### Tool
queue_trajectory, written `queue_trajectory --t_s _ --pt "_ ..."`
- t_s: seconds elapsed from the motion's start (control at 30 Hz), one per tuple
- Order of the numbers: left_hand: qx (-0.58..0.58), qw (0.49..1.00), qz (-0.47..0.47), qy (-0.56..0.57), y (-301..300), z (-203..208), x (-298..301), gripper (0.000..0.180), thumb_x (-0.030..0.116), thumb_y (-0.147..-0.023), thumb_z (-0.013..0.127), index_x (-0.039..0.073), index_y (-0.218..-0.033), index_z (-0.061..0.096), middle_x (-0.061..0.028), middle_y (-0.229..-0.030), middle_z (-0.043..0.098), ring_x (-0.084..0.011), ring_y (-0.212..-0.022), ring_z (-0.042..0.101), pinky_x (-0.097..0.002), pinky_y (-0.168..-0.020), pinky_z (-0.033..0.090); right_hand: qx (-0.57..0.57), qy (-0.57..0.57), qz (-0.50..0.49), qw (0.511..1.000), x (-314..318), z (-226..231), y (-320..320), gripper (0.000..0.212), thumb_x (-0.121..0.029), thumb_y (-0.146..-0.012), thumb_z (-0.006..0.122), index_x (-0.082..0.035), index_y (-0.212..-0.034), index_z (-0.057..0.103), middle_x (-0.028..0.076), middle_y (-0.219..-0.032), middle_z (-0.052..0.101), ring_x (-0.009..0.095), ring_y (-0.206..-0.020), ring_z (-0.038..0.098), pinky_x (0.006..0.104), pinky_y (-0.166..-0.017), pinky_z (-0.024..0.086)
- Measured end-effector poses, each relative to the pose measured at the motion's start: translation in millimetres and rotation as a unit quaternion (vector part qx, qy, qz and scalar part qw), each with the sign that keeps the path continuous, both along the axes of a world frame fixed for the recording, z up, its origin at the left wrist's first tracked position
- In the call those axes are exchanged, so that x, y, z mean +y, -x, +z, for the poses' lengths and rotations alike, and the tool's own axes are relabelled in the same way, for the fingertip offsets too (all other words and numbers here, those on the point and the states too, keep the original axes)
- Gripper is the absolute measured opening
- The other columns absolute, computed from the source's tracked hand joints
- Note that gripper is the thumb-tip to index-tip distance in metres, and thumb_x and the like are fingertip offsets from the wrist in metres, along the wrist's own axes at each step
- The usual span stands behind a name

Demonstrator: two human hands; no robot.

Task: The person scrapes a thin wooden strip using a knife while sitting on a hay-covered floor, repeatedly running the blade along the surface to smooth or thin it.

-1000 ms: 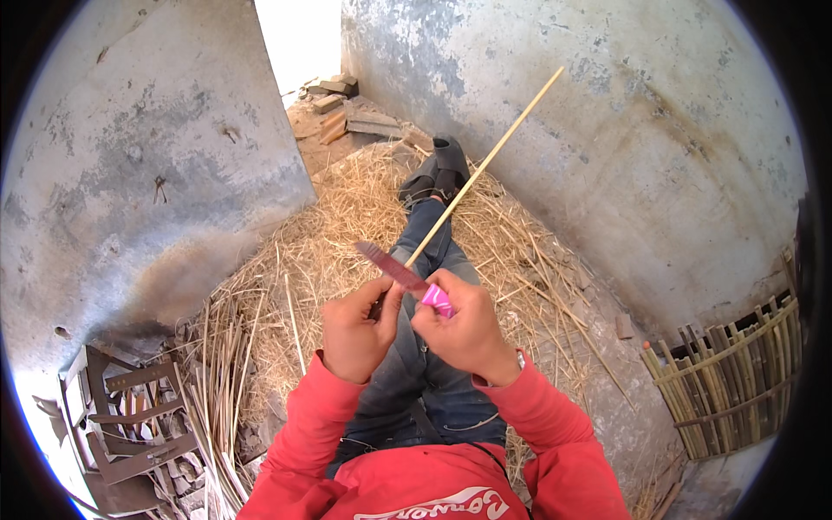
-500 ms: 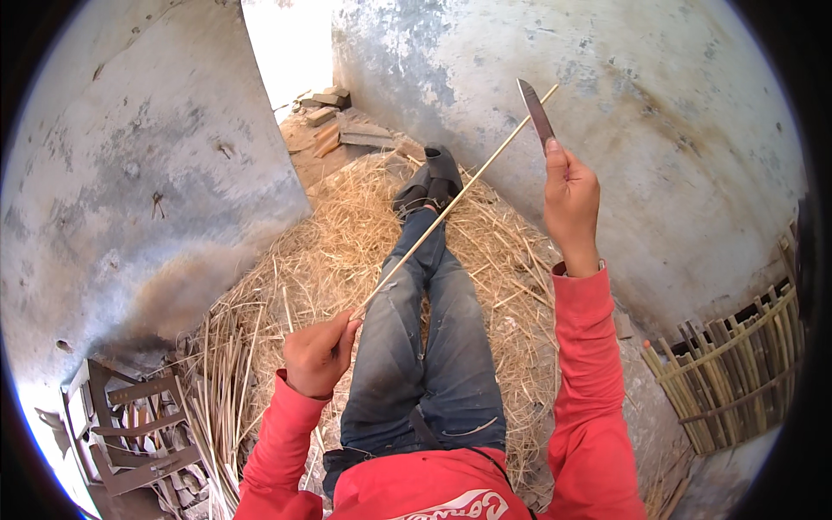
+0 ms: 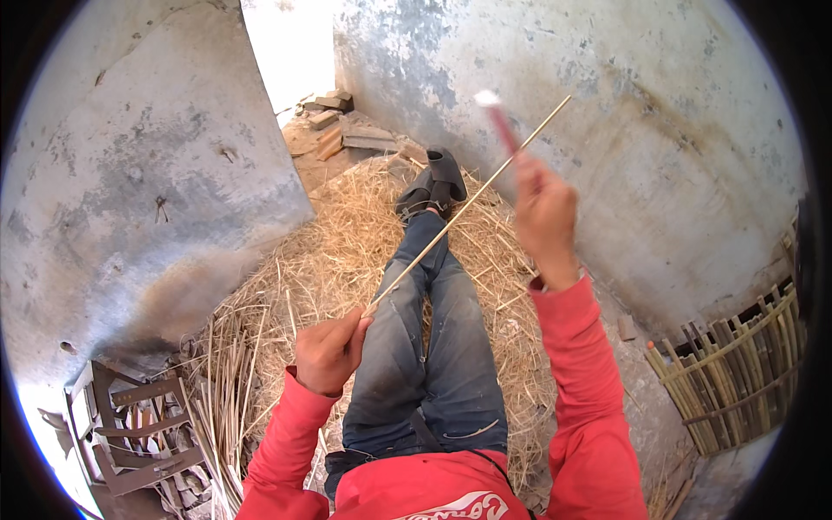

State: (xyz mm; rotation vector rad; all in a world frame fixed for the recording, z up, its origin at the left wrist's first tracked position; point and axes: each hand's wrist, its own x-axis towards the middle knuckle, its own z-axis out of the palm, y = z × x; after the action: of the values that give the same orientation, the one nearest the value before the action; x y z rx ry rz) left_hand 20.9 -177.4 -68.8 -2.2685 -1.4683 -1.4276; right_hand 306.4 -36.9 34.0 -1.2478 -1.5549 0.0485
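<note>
Item held: a long, slender, pale yellow, cane-like stick (image 3: 451, 226). It runs obliquely from the left hand (image 3: 331, 351), up and to the right, above the person's worn blue denim trousers (image 3: 425, 347) and past the dark grey shoes (image 3: 433, 186). Its far end stands before the mottled grey-white plastered wall (image 3: 676, 78) on the right. The stick is nearly straight, round-looking and narrow along its visible length, with an even straw tone; its surface reads as smooth, though fine detail is too small to assess.

Left hand: fingers grasping the stick at its near end, thumb pressed along it, low over the trouser leg.

Right hand (image 3: 546, 212): raised at the right, beside the upper part of the stick, fingers clenched around a knife with a reddish-brown flat blade (image 3: 503, 130). The blade points up and to the left, blurred, its tip bright white. Its base lies close to the stick; contact cannot be determined. The handle is covered by the hand.

Surroundings: loose golden straw (image 3: 347, 225) covers the floor about the legs. A bundle of thin dry stalks (image 3: 221, 381) lies at the left, next to a brown, angular, open frame (image 3: 152, 472). A curved fence-like panel of upright greenish-brown sticks (image 3: 737, 377) stands at the right.
</note>
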Motion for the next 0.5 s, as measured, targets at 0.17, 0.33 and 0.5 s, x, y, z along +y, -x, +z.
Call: queue_trajectory --t_s 0.17,0.33,0.5 --pt "-0.012 1.000 -0.008 -0.013 -11.0 12.0 -1.1 0.015 0.003 -0.088 0.081 0.000 -0.101 0.077 -0.0145 -0.065 0.065 -0.0272 -0.052 0.064 -0.0344 -0.050 0.048 0.007 -0.042 0.029 0.999 5.6 -2.2 -4.0 0.041 -0.035 -0.109 0.056 0.001 -0.094 0.072 0.013 -0.058 0.043 0.015 -0.052 0.042 0.0397 -0.049 0.037" --pt "-0.030 0.998 0.045 -0.007 -12.3 13.5 7.5 0.014 0.004 -0.088 0.081 0.000 -0.101 0.077 -0.0145 -0.064 0.064 -0.0265 -0.050 0.062 -0.0340 -0.048 0.046 -0.068 0.043 0.221 0.972 -58.1 -41.0 52.7 0.040 -0.028 -0.106 0.061 -0.005 -0.074 0.056 0.018 -0.053 0.051 0.035 -0.044 0.052 0.0440 -0.045 0.039" --pt "-0.014 0.999 0.014 -0.049 -9.4 12.3 10.9 0.016 0.004 -0.087 0.083 0.000 -0.101 0.076 -0.0134 -0.064 0.064 -0.0263 -0.050 0.062 -0.0335 -0.048 0.045 -0.052 0.014 0.141 0.989 -35.2 -13.7 27.6 0.040 -0.031 -0.107 0.060 -0.002 -0.079 0.062 0.020 -0.056 0.051 0.033 -0.046 0.047 0.0441 -0.048 0.040"
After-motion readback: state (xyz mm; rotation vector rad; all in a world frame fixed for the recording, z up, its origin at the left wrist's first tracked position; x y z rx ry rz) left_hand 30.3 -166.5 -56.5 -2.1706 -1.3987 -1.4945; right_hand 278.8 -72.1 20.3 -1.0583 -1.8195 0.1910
